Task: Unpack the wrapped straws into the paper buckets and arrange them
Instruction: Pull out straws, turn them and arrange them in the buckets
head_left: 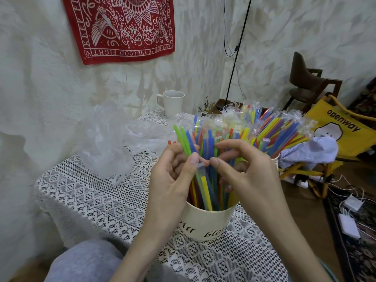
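Observation:
A white paper bucket with dark lettering stands on the lace tablecloth and holds several bare coloured straws. Behind it a second bucket, mostly hidden by my right hand, is crammed with wrapped straws in clear film. My left hand and my right hand meet above the near bucket. Both pinch the clear wrapper of one straw between thumb and fingers. My left hand also holds a few green and blue bare straws that stick up past its fingers.
Crumpled clear plastic bags lie on the table to the left. A white mug stands at the table's far edge. At right are a yellow folding chair, a dark wooden chair and chargers with cables on the floor.

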